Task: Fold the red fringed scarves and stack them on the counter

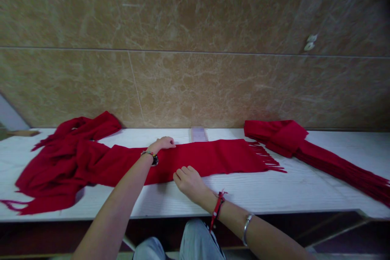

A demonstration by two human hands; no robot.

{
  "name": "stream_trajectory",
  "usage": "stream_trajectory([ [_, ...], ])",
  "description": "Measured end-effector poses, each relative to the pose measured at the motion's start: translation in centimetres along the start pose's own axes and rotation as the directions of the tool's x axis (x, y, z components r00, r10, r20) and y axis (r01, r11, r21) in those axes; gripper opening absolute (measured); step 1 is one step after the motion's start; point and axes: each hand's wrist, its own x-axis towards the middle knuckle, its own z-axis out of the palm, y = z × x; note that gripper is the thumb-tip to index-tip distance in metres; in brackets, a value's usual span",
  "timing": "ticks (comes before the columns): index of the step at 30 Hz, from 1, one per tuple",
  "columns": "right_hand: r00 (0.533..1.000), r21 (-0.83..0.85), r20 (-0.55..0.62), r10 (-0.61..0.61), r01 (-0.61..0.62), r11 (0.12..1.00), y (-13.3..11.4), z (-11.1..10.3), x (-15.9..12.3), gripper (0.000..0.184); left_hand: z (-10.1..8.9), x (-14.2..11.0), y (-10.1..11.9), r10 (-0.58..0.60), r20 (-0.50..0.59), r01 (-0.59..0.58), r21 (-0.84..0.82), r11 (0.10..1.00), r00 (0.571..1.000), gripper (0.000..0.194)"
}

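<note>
A long red scarf (219, 156) lies stretched across the white table, its fringed end to the right and its left part in a loose heap. At the scarf's far edge, my left hand (164, 143) is closed, pinching the cloth. My right hand (190, 185) has its fingers curled on the near edge, closed on the fabric a little further right. Between the two hands the cloth lies mostly flat. The fingertips of both hands are partly hidden.
To the right lies another red scarf (283, 136), folded and knotted, its fringe trailing to the right. A small clear packet (199, 134) sits behind the stretched scarf. The white table (158, 205) backs onto a brown marbled wall (195, 89). A wooden piece (23, 133) lies far left.
</note>
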Motion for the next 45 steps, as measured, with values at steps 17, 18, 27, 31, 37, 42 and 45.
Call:
stream_trajectory([
  [17,0.999,0.010,0.028,-0.041,0.041,0.999,0.1,0.4,0.3,0.008,-1.0,-1.0,-1.4,0.073,-0.022,-0.076,-0.313,0.947,0.997,0.026],
  [18,0.999,0.003,0.027,-0.044,0.044,0.999,0.4,0.1,0.3,0.008,-1.6,-1.2,-1.2,0.079,-0.034,-0.086,-0.343,0.936,0.996,0.028],
  [27,0.998,-0.125,-0.045,0.051,-0.056,0.991,6.3,-7.2,-1.8,0.015,-8.1,-0.8,4.9,0.062,-0.205,-0.175,-0.598,0.782,0.977,0.045],
  [31,0.994,-0.197,-0.050,0.093,-0.101,0.975,10.0,-9.8,-4.3,0.020,-9.5,1.2,10.1,0.097,-0.234,-0.236,-0.690,0.685,0.967,0.040],
  [37,0.991,-0.318,-0.068,0.118,-0.133,0.939,14.8,-11.7,-9.4,0.025,-9.1,5.2,17.4,0.191,-0.237,-0.303,-0.677,0.671,0.952,0.034],
  [42,0.991,-0.363,-0.025,0.135,-0.135,0.922,17.6,-12.1,-13.5,0.022,-7.0,8.6,22.6,0.291,-0.176,-0.333,-0.655,0.679,0.940,0.033],
  [45,0.986,-0.383,-0.025,0.162,-0.159,0.910,18.9,-11.6,-15.6,0.019,-5.5,10.5,24.9,0.318,-0.127,-0.321,-0.651,0.688,0.940,0.033],
])
